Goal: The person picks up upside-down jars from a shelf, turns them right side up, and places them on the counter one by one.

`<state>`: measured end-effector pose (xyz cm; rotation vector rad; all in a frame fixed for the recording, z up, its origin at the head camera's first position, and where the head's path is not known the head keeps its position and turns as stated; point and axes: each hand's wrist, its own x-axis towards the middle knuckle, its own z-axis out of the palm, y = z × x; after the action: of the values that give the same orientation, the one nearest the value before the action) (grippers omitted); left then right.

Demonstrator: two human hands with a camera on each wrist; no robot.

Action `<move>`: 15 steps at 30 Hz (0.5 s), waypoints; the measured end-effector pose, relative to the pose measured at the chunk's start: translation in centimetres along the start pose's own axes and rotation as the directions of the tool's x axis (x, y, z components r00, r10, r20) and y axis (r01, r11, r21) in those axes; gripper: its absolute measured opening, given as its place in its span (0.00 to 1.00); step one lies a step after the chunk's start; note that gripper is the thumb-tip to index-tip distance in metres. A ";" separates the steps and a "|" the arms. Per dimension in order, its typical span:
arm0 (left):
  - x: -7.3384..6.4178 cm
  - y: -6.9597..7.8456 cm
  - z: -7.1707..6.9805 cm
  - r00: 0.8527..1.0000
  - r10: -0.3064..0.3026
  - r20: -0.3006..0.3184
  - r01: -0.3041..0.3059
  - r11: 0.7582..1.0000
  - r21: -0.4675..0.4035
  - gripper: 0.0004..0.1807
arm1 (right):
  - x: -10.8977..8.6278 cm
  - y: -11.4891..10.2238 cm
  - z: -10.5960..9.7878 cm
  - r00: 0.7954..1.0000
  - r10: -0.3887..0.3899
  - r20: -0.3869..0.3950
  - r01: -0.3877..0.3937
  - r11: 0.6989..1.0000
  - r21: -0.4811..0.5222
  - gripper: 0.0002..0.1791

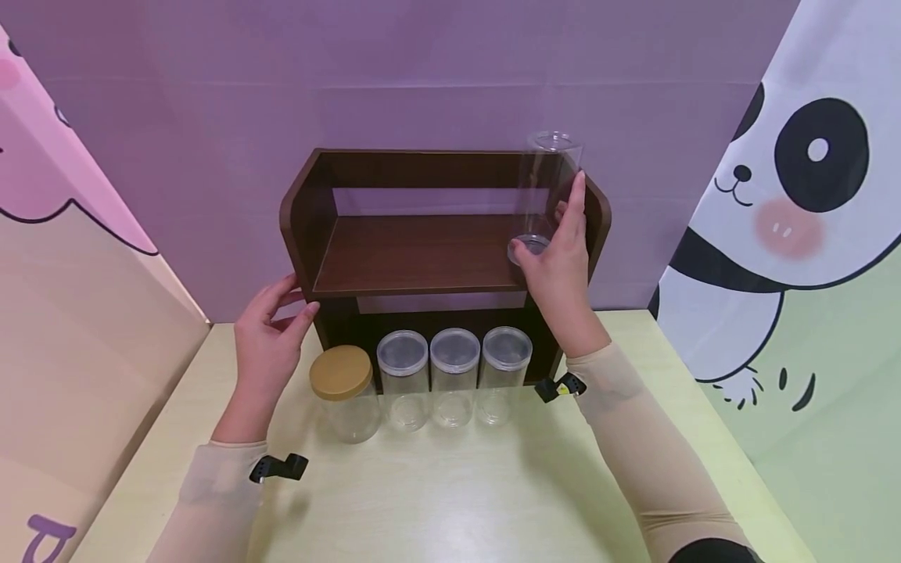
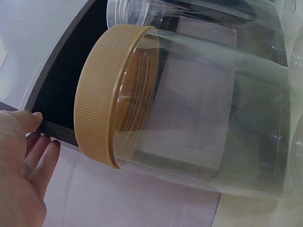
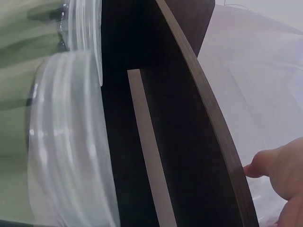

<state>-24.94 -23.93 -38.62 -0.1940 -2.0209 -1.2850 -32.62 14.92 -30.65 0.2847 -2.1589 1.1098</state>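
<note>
A dark brown two-tier shelf stands against the back wall. At its left end, my left hand grips the edge of the side panel, thumb in front and fingers behind. The left wrist view shows this hand with the thumb on the board's edge. My right hand holds a tall clear jar at the right end of the upper tier, thumb low on its near side and fingers along its right. In the right wrist view only part of the hand shows, beyond the shelf board.
In front of the lower tier stands a row of clear jars: one with a tan lid at the left, then three with translucent lids. All stand on the pale wooden table. A purple backdrop hangs behind the shelf.
</note>
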 end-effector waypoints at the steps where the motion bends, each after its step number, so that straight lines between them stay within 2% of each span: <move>1: 0.0 0.0 0.0 1.000 -0.003 0.001 0.003 1.000 -0.002 0.28 | 0.0 0.0 0.0 1.000 -0.012 -0.003 0.012 1.000 0.002 0.70; 4: 0.0 0.1 0.0 1.000 -0.010 0.003 0.010 1.000 -0.003 0.28 | -0.2 0.1 0.0 0.998 -0.061 -0.005 0.061 0.997 0.037 0.69; 7: 0.0 0.2 0.0 1.000 -0.015 0.004 0.015 1.000 -0.004 0.28 | -0.5 0.0 -0.1 0.996 -0.092 0.012 0.090 0.988 0.123 0.69; 11: 0.1 0.2 0.0 1.000 -0.019 -0.001 0.019 1.000 -0.001 0.28 | -1.3 -0.2 -0.3 0.994 -0.092 0.053 0.078 0.970 0.228 0.70; 15: 0.1 0.2 -0.1 1.000 -0.021 0.000 0.021 1.000 -0.004 0.27 | -2.2 -0.5 -0.9 0.992 -0.092 0.087 0.068 0.966 0.248 0.70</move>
<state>-24.89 -23.92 -38.38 -0.1758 -2.0256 -1.3020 -30.33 15.09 -31.43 0.5443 -2.0738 1.3416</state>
